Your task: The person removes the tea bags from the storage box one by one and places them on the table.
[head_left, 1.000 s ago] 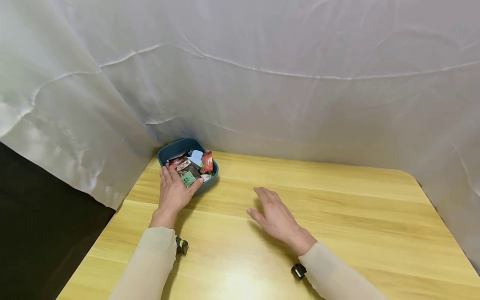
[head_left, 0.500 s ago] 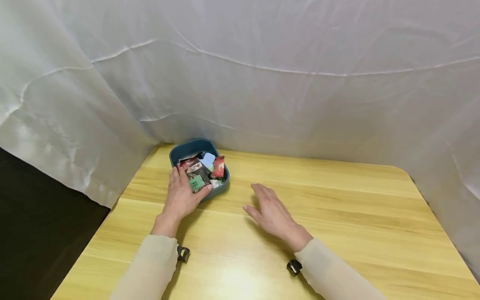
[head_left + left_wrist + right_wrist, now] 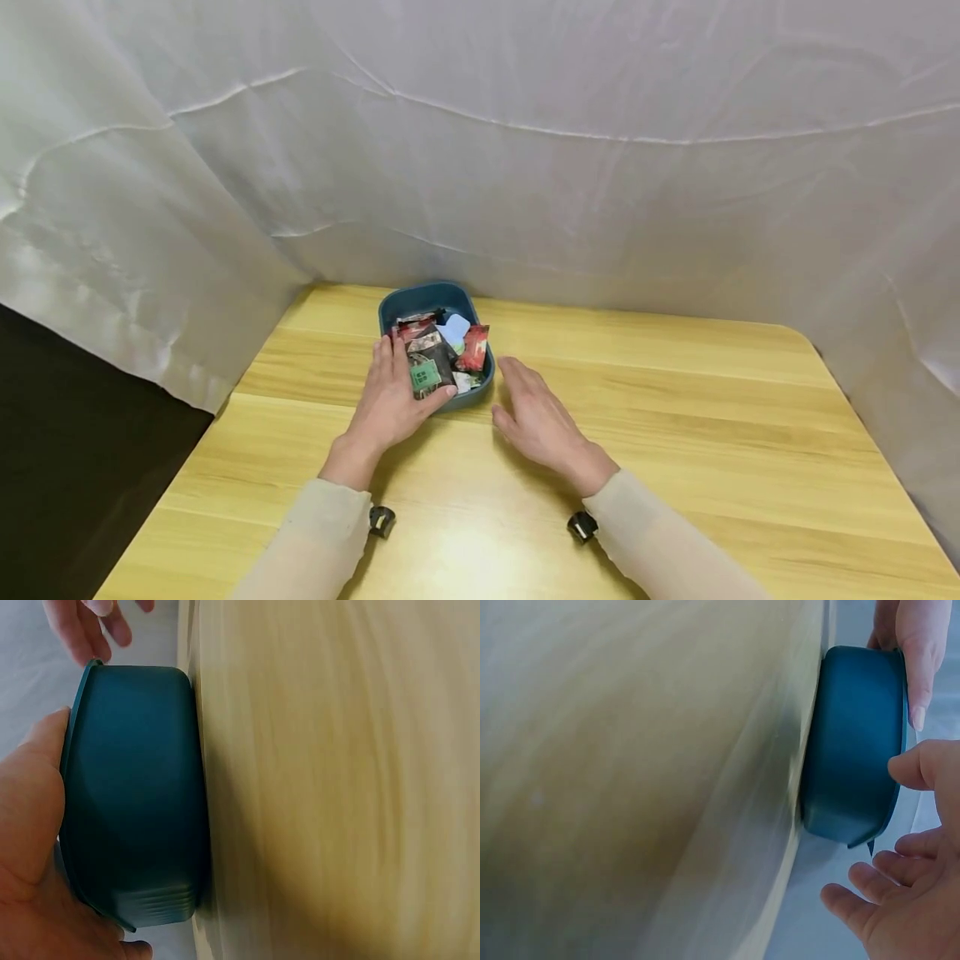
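A dark blue plastic bin point(image 3: 431, 296) stands on the table near its back edge. It holds several small packets: a black packet with a green label point(image 3: 426, 377), a red packet point(image 3: 474, 347) and a light blue piece point(image 3: 454, 330). My left hand point(image 3: 388, 406) lies against the bin's left near corner, its fingers long along the left side and its thumb at the near rim. On the other side, my right hand point(image 3: 542, 425) hovers with loose fingers, close to the bin's right side. In the right wrist view, a gap shows between most of those fingers and the bin.
The wood-grain table point(image 3: 675, 417) reaches out to the right, with a rounded far corner. A pale grey cloth point(image 3: 562, 208) hangs behind and to the left. Dark floor point(image 3: 90, 467) shows past the table's left edge. Both wrists carry small black devices.
The bin has slid to the right along the table together with my left hand, closing the distance to my right hand. My right hand has stayed almost in place.
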`<state>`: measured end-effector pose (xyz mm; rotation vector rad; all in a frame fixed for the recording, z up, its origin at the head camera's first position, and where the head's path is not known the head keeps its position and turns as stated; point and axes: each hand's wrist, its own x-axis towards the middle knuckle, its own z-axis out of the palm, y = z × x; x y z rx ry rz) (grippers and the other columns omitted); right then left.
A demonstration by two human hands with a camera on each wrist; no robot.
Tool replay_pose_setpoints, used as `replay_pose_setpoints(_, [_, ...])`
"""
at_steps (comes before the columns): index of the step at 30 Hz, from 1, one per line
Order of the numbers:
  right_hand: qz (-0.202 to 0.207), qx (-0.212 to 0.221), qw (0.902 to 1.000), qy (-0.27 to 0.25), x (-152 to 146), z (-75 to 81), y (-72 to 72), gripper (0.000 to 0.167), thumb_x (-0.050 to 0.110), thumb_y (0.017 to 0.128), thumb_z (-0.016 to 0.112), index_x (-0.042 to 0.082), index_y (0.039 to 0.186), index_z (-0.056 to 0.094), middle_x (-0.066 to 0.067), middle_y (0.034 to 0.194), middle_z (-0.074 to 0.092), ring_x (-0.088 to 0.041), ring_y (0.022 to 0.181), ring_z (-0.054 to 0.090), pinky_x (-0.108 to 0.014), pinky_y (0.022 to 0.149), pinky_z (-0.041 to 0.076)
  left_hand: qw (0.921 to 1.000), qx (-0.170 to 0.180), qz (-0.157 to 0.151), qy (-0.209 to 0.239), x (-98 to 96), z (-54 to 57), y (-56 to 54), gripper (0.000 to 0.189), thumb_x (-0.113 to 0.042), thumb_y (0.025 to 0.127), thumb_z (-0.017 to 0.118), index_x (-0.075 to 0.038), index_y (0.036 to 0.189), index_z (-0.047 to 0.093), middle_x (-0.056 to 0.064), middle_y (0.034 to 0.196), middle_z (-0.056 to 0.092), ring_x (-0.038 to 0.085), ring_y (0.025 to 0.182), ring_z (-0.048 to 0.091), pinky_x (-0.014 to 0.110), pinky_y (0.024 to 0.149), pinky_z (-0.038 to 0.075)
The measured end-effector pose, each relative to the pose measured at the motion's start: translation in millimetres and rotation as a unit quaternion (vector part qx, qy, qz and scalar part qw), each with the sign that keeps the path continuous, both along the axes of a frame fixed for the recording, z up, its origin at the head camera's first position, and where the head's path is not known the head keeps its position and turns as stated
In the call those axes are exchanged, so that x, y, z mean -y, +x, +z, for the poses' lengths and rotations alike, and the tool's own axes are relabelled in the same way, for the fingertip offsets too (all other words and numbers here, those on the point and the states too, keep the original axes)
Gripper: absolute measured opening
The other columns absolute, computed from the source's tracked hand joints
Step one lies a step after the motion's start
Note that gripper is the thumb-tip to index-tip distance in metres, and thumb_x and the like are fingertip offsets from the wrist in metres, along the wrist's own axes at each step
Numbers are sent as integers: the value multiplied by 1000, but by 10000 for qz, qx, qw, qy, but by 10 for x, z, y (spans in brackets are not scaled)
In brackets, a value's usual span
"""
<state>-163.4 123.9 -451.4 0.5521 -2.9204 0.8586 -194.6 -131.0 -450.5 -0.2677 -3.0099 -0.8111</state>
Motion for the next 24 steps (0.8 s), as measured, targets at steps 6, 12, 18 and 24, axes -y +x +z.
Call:
replay_pose_setpoints(6, [9, 64, 9999, 145, -86, 27, 76, 78, 18, 99, 62, 1, 166, 26, -19, 172, 29, -40, 157, 33, -52, 129, 29, 9994, -93, -328, 25, -154, 14, 96, 124, -76, 92, 63, 6, 167, 7, 30, 174, -1, 44, 163, -1, 57, 131, 14])
replay_pose_setpoints(12, [32, -184, 9991, 380, -228, 16, 215, 76, 15, 98, 65, -4, 163, 31, -22, 170, 33, -39, 155, 37, -53, 126, 34, 9988, -48, -496, -21, -281, 26, 178, 125, -77, 91, 62, 5, 167, 5, 29, 175, -3, 41, 163, -3, 54, 131, 14])
replay_pose_setpoints(18, [-61, -564, 9962, 664, -361, 20, 354, 71, 14, 94, 67, -6, 158, 41, -22, 164, 42, -39, 149, 44, -53, 122, 40, 9978, 29, -670, -15, -386, 39, 245, 125, -78, 91, 62, 4, 167, 5, 25, 176, -5, 38, 164, -5, 52, 131, 16])
replay_pose_setpoints(24, [-150, -980, 9902, 981, -483, 28, 483, 65, 10, 91, 67, -6, 152, 51, -23, 156, 51, -39, 143, 51, -55, 117, 46, 9959, 85, -899, -44, -473, 39, 300, 127, -81, 90, 60, 1, 168, 3, 22, 176, -7, 37, 164, -3, 50, 132, 15])
